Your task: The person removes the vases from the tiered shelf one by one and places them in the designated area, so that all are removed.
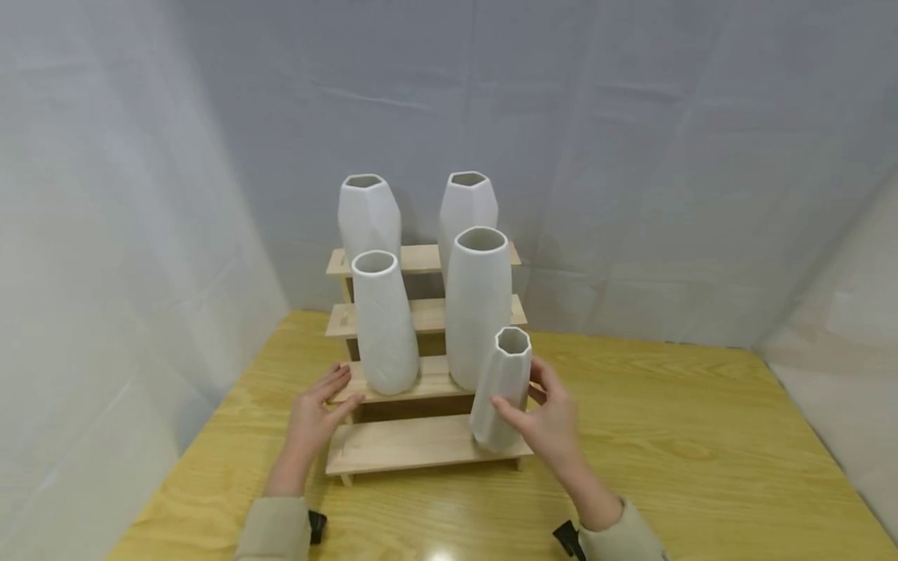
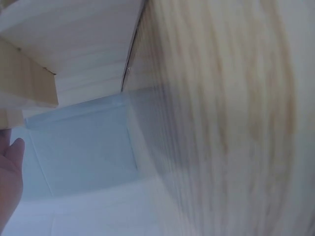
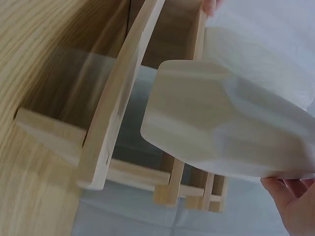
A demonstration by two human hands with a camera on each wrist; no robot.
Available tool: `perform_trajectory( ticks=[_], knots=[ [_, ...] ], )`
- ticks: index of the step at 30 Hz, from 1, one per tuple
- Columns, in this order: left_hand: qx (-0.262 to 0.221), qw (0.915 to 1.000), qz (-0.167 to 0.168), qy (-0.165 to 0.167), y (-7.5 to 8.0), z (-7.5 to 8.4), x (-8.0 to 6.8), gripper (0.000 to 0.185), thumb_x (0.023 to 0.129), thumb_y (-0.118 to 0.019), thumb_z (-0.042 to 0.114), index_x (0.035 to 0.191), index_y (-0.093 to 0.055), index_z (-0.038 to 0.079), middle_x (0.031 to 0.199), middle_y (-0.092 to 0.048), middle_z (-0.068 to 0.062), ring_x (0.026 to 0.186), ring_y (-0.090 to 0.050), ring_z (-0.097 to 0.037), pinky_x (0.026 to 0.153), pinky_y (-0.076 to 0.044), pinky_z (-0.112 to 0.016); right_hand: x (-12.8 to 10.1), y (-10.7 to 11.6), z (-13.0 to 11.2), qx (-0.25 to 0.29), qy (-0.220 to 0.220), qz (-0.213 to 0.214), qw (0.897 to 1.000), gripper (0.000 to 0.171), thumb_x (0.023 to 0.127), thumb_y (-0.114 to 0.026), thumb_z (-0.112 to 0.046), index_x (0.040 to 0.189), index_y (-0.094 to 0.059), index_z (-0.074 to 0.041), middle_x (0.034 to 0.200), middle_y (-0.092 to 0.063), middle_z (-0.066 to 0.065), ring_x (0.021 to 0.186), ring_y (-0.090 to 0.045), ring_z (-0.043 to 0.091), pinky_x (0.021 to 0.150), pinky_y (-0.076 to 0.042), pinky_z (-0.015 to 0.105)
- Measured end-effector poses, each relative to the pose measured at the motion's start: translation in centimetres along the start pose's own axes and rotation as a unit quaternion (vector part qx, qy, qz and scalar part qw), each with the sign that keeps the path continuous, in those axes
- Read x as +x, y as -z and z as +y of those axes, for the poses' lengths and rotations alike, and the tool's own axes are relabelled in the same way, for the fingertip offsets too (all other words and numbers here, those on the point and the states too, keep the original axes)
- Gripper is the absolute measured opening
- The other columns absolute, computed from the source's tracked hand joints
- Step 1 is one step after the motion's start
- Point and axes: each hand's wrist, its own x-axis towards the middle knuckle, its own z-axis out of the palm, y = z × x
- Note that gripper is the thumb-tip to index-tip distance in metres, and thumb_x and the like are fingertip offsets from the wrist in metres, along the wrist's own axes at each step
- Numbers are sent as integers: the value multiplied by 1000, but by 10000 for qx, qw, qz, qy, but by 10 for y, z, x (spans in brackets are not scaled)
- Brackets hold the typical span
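The small vase [image 1: 501, 397] is gripped round its side by the fingers of the right hand [image 1: 553, 421] at the rack's [image 1: 400, 444] four o'clock, apparently against tipping; at eight o'clock, the rack is seemingly steadied by the left hand's [image 1: 316, 411] spread fingers.

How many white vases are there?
5: back-left vase, back-right vase, middle-left vase, middle-right vase, front vase in the right hand. More may be hidden behind.
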Motion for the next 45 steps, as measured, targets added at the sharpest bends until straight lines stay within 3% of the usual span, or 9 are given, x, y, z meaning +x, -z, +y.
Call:
perform_trajectory(
  ticks=[5, 12, 17, 23, 26, 31, 45],
  knots=[
    [38, 10000, 37, 3, -1, 0, 0, 45, 72, -73, 14, 108, -58, -8, 118, -52, -19, 115, -44, -33, 94, -36, -44, 1, 12, 4, -189, 38, 192, 9996, 50, 58, -75, 13, 102, -52, 13, 91, -59, 22, 80, -54, 20, 70, -54, 40],
    [76, 9999, 77, -36, -1, -1, 0, 44, 72, -74, 12, 107, -58, -9, 117, -53, -20, 114, -44, -33, 94, -36, -44, 2, 28, 10, -415, -188, 443, 9980, 49, 59, -74, 13, 102, -51, 14, 93, -58, 23, 80, -52, 10, 71, -51, 18],
    [135, 9997, 122, -139, -2, -1, 0, 43, 71, -74, 11, 106, -58, -9, 116, -53, -20, 113, -45, -34, 92, -37, -43, 3, 41, 15, -613, -168, 717, 9954, 50, 58, -74, 14, 102, -51, 16, 92, -58, 26, 79, -51, 1, 70, -48, 10],
    [141, 9996, 160, -172, -3, -3, 1, 43, 71, -74, 11, 106, -58, -9, 116, -54, -20, 113, -45, -33, 92, -37, -42, 6, 57, 24, -822, -166, 938, 9921, 50, 58, -73, 16, 103, -50, 17, 93, -57, 28, 80, -50, -4, 70, -46, 6],
    [130, 9997, 137, -175, -3, -4, 1, 43, 71, -74, 11, 106, -58, -9, 116, -53, -20, 113, -45, -33, 92, -38, -42, 8, 67, 41, -892, -270, 1025, 9904, 51, 59, -74, 13, 105, -50, 15, 95, -57, 25, 81, -50, -4, 70, -45, 5],
    [85, 9999, 40, -53, -2, -3, 0, 44, 72, -73, 12, 108, -57, -9, 118, -52, -20, 115, -44, -32, 93, -37, -42, 8, 84, 70, -1059, -578, 1184, 9856, 53, 62, -77, 5, 108, -52, 9, 98, -59, 19, 82, -51, -3, 69, -44, 4],
    [130, 9998, 113, -101, -2, 0, 0, 42, 72, -73, 11, 106, -59, -9, 116, -54, -19, 113, -46, -31, 93, -37, -40, 11, 127, 106, -1671, -1398, 1601, 9628, 51, 67, -74, -3, 110, -48, 8, 101, -56, 18, 83, -48, -1, 71, -41, 4]
  ],
)
